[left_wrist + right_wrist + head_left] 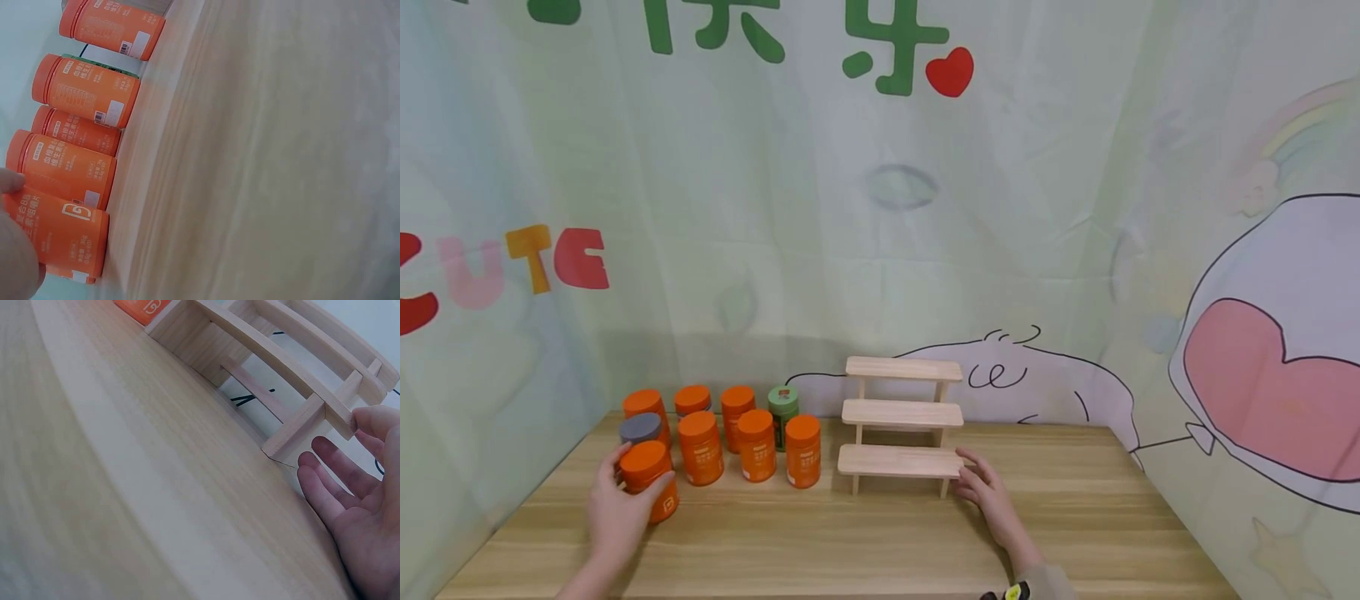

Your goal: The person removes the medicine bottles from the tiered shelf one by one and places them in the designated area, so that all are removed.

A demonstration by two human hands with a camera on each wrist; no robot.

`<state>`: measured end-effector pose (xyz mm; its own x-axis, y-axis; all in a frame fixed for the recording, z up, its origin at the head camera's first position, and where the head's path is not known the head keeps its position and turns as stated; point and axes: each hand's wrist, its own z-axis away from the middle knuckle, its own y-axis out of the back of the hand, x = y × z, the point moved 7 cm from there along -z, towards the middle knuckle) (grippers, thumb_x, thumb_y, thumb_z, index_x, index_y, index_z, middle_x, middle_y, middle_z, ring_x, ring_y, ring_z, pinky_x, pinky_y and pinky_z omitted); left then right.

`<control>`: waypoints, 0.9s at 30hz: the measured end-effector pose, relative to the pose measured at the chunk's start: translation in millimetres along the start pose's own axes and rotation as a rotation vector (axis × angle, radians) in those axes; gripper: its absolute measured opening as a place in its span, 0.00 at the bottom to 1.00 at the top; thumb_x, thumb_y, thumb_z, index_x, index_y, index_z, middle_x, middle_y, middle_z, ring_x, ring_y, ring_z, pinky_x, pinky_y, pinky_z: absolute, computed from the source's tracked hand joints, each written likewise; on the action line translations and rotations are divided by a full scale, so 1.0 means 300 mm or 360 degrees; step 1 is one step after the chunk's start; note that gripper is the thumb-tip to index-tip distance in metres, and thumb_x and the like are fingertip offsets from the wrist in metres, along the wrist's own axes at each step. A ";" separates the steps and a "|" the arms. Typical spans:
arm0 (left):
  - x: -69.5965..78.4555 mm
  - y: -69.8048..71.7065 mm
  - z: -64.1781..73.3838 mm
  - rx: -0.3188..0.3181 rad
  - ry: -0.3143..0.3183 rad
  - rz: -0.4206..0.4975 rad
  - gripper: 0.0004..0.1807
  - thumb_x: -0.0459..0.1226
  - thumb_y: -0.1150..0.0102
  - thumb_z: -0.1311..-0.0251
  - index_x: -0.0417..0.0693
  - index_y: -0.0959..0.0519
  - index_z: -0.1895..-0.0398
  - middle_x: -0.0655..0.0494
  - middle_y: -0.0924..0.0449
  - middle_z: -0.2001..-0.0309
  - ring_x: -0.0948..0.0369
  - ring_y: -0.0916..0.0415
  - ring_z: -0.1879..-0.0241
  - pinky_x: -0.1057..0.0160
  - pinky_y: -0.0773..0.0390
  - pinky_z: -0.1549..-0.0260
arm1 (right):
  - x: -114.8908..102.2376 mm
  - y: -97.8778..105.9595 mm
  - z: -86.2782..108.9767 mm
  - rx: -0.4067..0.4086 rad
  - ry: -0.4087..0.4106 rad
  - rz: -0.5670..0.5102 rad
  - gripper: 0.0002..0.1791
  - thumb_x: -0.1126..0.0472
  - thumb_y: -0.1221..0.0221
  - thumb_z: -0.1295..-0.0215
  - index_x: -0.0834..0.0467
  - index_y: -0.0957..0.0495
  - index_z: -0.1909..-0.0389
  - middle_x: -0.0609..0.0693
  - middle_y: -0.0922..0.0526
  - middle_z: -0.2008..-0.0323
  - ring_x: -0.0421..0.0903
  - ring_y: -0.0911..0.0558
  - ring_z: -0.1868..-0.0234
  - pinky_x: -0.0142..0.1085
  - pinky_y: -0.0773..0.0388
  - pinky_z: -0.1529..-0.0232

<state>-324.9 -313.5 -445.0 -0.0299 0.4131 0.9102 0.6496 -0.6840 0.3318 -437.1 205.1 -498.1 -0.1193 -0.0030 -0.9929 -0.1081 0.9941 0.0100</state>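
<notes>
At the left front of the group, my left hand (617,508) grips an orange jar (658,492) between thumb and fingers. In the left wrist view that jar (69,234) has white print on its side. A grey-lidded jar (642,428) stands right behind it. My right hand (988,496) is at the right end of a small three-tier wooden display rack (898,458). Seen from the right wrist, a fingertip touches the end of the rack's lowest shelf (275,356), while the lower fingers (340,465) spread loosely beside the leg.
Several more orange-lidded jars (700,450) stand in rows on the left of the wooden table (820,542). Behind them is a green jar (783,408), left of the rack. A printed curtain (760,250) hangs behind the table and along both sides.
</notes>
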 end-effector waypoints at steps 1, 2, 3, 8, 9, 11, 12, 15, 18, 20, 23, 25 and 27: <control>-0.001 -0.001 0.000 -0.0006 0.0002 -0.0008 0.46 0.28 0.35 0.43 0.37 0.49 0.25 0.28 0.44 0.29 0.33 0.41 0.34 0.34 0.39 0.37 | 0.000 0.000 0.000 -0.0001 0.0001 0.0011 0.26 0.61 0.48 0.28 0.68 0.36 0.33 0.61 0.23 0.51 0.46 0.18 0.56 0.32 0.19 0.55; -0.002 -0.001 0.001 -0.0010 0.0009 -0.0020 0.46 0.29 0.35 0.43 0.37 0.50 0.24 0.29 0.44 0.29 0.34 0.42 0.33 0.35 0.39 0.36 | 0.000 -0.001 0.000 -0.0004 0.0001 0.0025 0.26 0.61 0.49 0.27 0.68 0.36 0.33 0.61 0.23 0.50 0.45 0.18 0.56 0.32 0.19 0.55; -0.003 -0.001 0.002 -0.0015 0.0013 -0.0024 0.46 0.28 0.36 0.43 0.38 0.50 0.24 0.29 0.45 0.28 0.34 0.42 0.33 0.35 0.39 0.36 | 0.000 -0.001 -0.001 -0.0006 0.0001 0.0032 0.26 0.60 0.49 0.27 0.68 0.36 0.33 0.62 0.23 0.50 0.45 0.18 0.56 0.32 0.19 0.55; 0.004 0.001 0.005 0.0003 -0.0014 -0.0035 0.49 0.27 0.36 0.43 0.36 0.55 0.24 0.31 0.49 0.27 0.33 0.45 0.31 0.35 0.44 0.33 | 0.008 -0.002 -0.003 -0.0025 0.0005 0.0052 0.26 0.59 0.49 0.27 0.68 0.37 0.33 0.61 0.23 0.50 0.44 0.19 0.56 0.32 0.19 0.55; 0.008 0.001 0.005 0.0012 -0.0028 -0.0031 0.50 0.27 0.35 0.44 0.36 0.55 0.24 0.31 0.49 0.26 0.33 0.46 0.31 0.35 0.45 0.33 | 0.009 -0.001 -0.003 -0.0024 0.0002 0.0046 0.26 0.59 0.49 0.27 0.67 0.36 0.33 0.61 0.23 0.50 0.44 0.19 0.56 0.32 0.19 0.55; 0.014 0.001 0.008 0.0032 -0.0051 -0.0034 0.52 0.26 0.34 0.46 0.36 0.57 0.23 0.31 0.50 0.26 0.33 0.46 0.31 0.34 0.45 0.33 | 0.010 0.002 -0.004 -0.0021 -0.0003 0.0037 0.27 0.59 0.49 0.27 0.67 0.36 0.33 0.62 0.24 0.50 0.44 0.19 0.56 0.32 0.19 0.55; 0.017 0.000 0.009 0.0040 -0.0056 -0.0027 0.53 0.27 0.33 0.46 0.37 0.57 0.23 0.32 0.51 0.26 0.33 0.47 0.31 0.34 0.46 0.33 | 0.010 0.004 -0.004 -0.0017 -0.0004 0.0029 0.27 0.59 0.48 0.27 0.67 0.36 0.33 0.62 0.24 0.49 0.44 0.19 0.56 0.32 0.19 0.55; 0.023 -0.001 0.016 0.0061 -0.0062 -0.0006 0.56 0.33 0.30 0.47 0.40 0.58 0.22 0.33 0.53 0.25 0.34 0.49 0.30 0.33 0.47 0.33 | 0.010 0.008 -0.003 -0.0008 -0.0013 0.0034 0.27 0.59 0.48 0.28 0.66 0.36 0.33 0.63 0.24 0.48 0.44 0.19 0.56 0.31 0.20 0.55; 0.041 -0.003 0.025 0.0110 -0.0091 0.0004 0.55 0.39 0.29 0.47 0.41 0.55 0.22 0.33 0.52 0.26 0.35 0.50 0.30 0.33 0.49 0.32 | 0.009 0.012 -0.005 0.0001 -0.0016 0.0016 0.27 0.60 0.48 0.28 0.67 0.36 0.33 0.63 0.24 0.48 0.45 0.19 0.56 0.31 0.20 0.55; 0.061 -0.001 0.031 0.0185 -0.0149 0.0008 0.51 0.40 0.31 0.45 0.39 0.50 0.24 0.32 0.49 0.28 0.36 0.51 0.30 0.34 0.50 0.32 | 0.011 0.014 -0.008 0.0003 -0.0017 0.0003 0.27 0.60 0.48 0.29 0.67 0.36 0.33 0.64 0.25 0.48 0.45 0.19 0.56 0.32 0.20 0.55; 0.107 0.007 0.041 0.0371 -0.0326 0.0008 0.39 0.38 0.34 0.43 0.34 0.38 0.31 0.31 0.43 0.32 0.36 0.50 0.32 0.36 0.51 0.34 | 0.013 0.014 -0.013 0.0003 -0.0023 -0.0006 0.27 0.60 0.47 0.29 0.67 0.36 0.33 0.65 0.26 0.46 0.46 0.19 0.55 0.33 0.19 0.54; 0.145 0.007 0.053 0.0480 -0.0504 0.0020 0.32 0.35 0.36 0.45 0.31 0.32 0.37 0.30 0.39 0.35 0.35 0.50 0.33 0.36 0.52 0.34 | 0.013 0.014 -0.015 -0.0005 -0.0017 0.0021 0.27 0.59 0.48 0.28 0.68 0.36 0.33 0.68 0.28 0.44 0.45 0.19 0.54 0.33 0.19 0.54; 0.187 -0.004 0.069 0.0543 -0.0696 0.0025 0.27 0.33 0.37 0.47 0.29 0.28 0.44 0.30 0.35 0.38 0.33 0.49 0.34 0.37 0.53 0.33 | 0.012 0.013 -0.016 -0.0005 -0.0019 0.0041 0.27 0.59 0.48 0.28 0.68 0.35 0.33 0.69 0.30 0.41 0.44 0.20 0.53 0.32 0.19 0.53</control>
<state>-311.8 -277.0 -399.5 0.2526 0.6655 0.7024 0.8589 -0.4885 0.1539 -442.6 208.3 -500.9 -0.1105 0.0238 -0.9936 -0.1085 0.9935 0.0359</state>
